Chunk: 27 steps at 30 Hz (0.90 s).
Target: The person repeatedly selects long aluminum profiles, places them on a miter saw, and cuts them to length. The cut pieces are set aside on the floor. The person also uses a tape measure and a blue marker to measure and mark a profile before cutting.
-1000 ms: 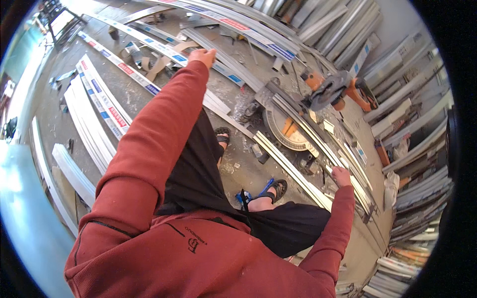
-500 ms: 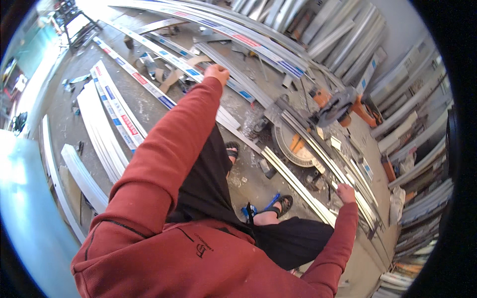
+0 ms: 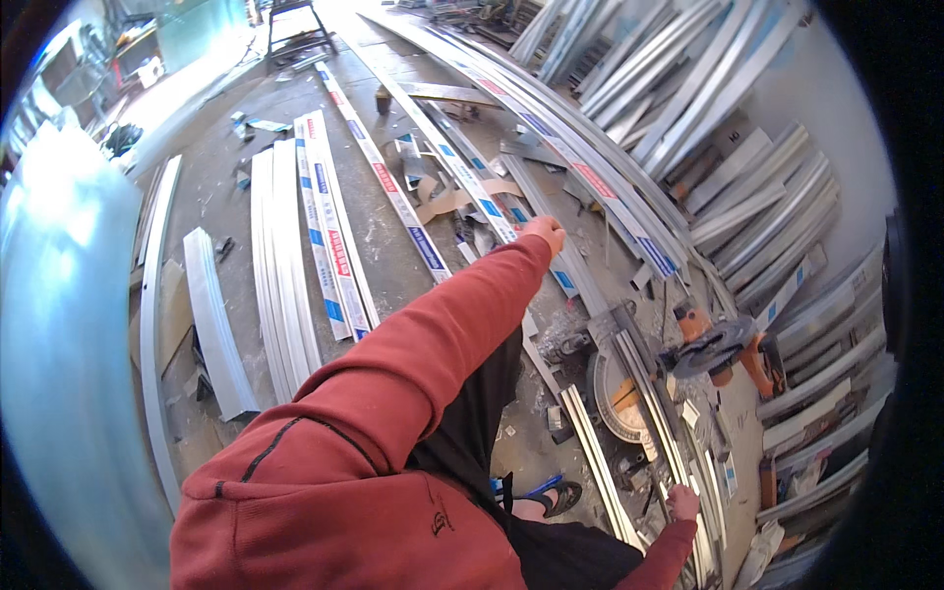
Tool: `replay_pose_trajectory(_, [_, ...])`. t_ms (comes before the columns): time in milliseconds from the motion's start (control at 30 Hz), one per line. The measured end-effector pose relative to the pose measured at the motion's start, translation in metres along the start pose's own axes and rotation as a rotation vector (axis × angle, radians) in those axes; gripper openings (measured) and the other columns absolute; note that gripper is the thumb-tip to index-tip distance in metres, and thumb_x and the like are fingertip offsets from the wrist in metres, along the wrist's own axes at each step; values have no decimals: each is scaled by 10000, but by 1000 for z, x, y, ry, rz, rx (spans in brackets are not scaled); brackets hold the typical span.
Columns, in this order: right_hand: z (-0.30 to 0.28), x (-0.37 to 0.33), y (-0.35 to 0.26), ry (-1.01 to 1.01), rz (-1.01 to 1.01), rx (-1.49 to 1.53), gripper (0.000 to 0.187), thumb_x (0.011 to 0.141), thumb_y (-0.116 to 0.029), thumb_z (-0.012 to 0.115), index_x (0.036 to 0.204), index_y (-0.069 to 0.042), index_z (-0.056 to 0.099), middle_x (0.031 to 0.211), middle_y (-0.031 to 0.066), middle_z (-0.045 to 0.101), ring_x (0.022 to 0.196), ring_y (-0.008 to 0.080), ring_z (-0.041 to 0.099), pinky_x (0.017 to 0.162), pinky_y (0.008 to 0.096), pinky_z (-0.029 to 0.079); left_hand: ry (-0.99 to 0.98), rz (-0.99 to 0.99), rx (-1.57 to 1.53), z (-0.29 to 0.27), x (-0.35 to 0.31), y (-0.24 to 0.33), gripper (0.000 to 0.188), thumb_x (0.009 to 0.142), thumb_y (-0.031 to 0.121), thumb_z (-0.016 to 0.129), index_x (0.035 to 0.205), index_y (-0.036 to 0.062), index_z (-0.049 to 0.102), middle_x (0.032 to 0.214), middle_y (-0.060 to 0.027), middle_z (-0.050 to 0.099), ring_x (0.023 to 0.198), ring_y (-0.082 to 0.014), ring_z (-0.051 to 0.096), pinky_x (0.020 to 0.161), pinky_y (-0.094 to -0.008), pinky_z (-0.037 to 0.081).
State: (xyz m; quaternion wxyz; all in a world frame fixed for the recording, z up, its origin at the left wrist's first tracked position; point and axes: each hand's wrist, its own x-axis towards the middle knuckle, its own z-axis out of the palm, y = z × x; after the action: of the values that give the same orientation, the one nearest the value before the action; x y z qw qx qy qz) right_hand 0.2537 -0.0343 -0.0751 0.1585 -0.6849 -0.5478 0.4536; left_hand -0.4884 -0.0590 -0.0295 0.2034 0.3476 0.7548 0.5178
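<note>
My left hand (image 3: 546, 234) is closed in a fist at the side of a long metal profile (image 3: 447, 155) wrapped in blue-and-white film. The sleeve covers part of the profile, and whatever the fingers hold is hidden. Low on the right, my right hand (image 3: 681, 503) is closed too, over long pale strips (image 3: 661, 433) that run along the saw. I cannot make out what lies between its fingers. The mitre saw (image 3: 618, 393), with a round pale base and an orange-and-black head (image 3: 718, 349), is beyond that hand.
White profiles (image 3: 280, 265) and film-covered lengths (image 3: 339, 251) lie on the floor at left, beside a pale translucent sheet (image 3: 64, 344). More film-covered profiles (image 3: 560, 147) stretch along the far side. Stacked lengths (image 3: 777, 226) lean at the right wall. Offcuts litter the floor.
The view has swung, so the floor and saw sit lower and farther right in the picture. My left hand has shifted slightly right relative to the profiles. Both hands stay closed.
</note>
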Motion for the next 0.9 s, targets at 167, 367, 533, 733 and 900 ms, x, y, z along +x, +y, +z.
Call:
replay_pose_trajectory(167, [-6,1,5,-17,41,-11,229,913,-200,636,966,23,631,683,26,560,554,107,504,492,251,424,-33,-32,38,1,-13,19,322,923,315,563,940,38,726,777,-93,731,729,-219,701,698,-366,547])
replay_pose_trajectory(367, [-2,23,19,0,100,-150,235,892,-310,579,940,-84,623,738,32,619,638,167,621,422,283,360,-46,-107,49,-6,-16,20,390,954,367,526,852,38,709,736,-69,707,681,-217,670,692,-362,536])
replay_pose_trajectory(533, [-25,28,22,-57,111,-136,212,906,-299,567,884,-89,586,716,31,603,573,152,591,367,259,300,-33,-72,44,-2,-18,30,452,941,417,523,769,45,713,768,-114,707,756,-279,680,753,-406,525])
replay_pose_trajectory(733, [-10,14,9,22,115,-154,233,908,-320,584,926,-88,607,720,34,605,571,156,591,375,263,328,-24,-54,107,-5,-19,31,492,914,482,529,866,41,741,876,-182,708,907,-356,673,843,-453,507])
replay_pose_trajectory(900, [-11,12,4,-19,93,-146,248,910,-319,582,904,-73,615,702,27,595,550,143,579,366,260,315,-53,-32,123,-6,-16,29,490,912,484,529,902,45,746,909,-196,708,926,-368,669,852,-459,505])
